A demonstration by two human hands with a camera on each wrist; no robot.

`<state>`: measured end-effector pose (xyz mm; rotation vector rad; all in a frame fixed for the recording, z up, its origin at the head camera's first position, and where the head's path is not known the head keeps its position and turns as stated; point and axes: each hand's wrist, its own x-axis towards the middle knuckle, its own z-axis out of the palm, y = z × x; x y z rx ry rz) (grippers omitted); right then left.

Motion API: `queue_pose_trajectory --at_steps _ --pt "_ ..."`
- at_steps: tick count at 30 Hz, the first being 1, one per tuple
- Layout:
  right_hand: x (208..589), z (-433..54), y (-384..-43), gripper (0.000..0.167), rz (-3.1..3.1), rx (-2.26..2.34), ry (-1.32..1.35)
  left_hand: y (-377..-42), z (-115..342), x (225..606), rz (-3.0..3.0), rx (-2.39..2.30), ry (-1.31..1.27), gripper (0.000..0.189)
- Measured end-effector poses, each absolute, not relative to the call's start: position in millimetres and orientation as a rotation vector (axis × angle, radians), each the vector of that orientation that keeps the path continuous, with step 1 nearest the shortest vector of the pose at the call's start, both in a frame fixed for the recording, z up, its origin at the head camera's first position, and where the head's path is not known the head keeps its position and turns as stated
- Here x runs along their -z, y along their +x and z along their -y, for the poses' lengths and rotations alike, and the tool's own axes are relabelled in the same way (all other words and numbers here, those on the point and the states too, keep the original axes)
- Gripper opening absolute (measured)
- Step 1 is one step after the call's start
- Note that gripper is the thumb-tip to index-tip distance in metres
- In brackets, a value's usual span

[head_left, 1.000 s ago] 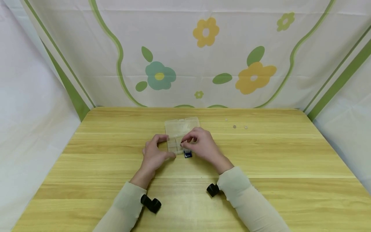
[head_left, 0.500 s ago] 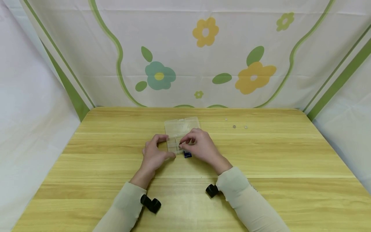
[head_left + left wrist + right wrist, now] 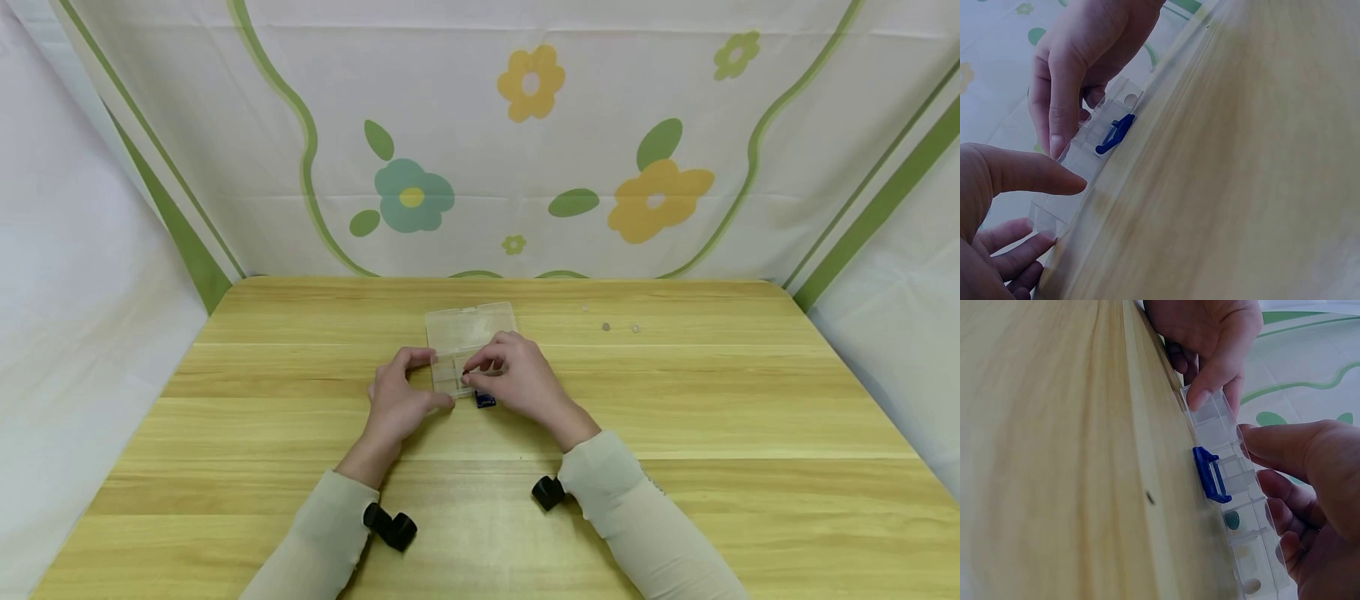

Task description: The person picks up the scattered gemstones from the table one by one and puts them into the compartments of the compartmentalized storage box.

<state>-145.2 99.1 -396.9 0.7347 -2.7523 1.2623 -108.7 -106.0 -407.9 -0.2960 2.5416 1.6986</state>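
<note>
Partly behind hands (image 3: 521, 382), clear box (image 3: 459, 330).

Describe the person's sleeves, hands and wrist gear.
The left sleeve and right sleeve are long, pale beige and wrinkled. A faint mark on the right one is too small to read. The left camera and right camera are black and rounded. The left hand and right hand are bare, without gloves.

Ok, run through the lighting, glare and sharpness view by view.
Head: bright, soft sheen on the wooden tabletop, the dark piece pinched by the right hand too small to make out; left wrist: dim, bluish, pale glare lower right; right wrist: also dim, blue clasp crisp.
</note>
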Motion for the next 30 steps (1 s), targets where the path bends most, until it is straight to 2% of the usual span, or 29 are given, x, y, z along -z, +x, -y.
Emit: queue_pose_trajectory --at_steps 30 --pt "397.4 -98.7 -145.1 0.008 2.796 -1.256 0.674 -109.3 106.2 409.0 -2.548 -1.700 -0.290 0.073"
